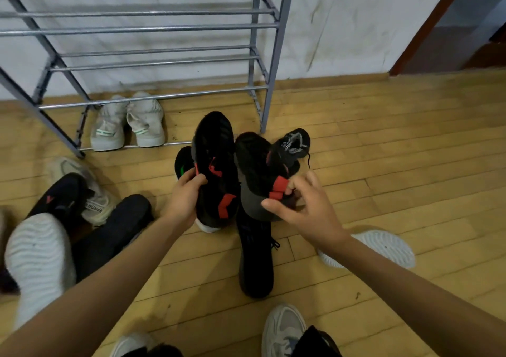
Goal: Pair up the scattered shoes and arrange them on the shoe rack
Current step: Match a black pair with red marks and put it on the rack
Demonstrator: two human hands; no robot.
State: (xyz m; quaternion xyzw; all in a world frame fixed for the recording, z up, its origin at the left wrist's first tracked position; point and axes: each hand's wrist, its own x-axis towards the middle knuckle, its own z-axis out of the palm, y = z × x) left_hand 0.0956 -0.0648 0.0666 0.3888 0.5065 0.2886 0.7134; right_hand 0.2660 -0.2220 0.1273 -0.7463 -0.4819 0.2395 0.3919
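Observation:
Two black sneakers with red markings are held up side by side over the wooden floor. My left hand grips the left sneaker at its side. My right hand pinches the red heel tab of the right sneaker, whose tongue flops to the right. The grey metal shoe rack stands against the wall just beyond them. A pair of white sneakers sits on its lowest tier.
Loose shoes lie all around: a long black shoe under my hands, black and white ones at the left, a white sole at the right. A black shoe with green is behind my left hand. My own feet show at the bottom.

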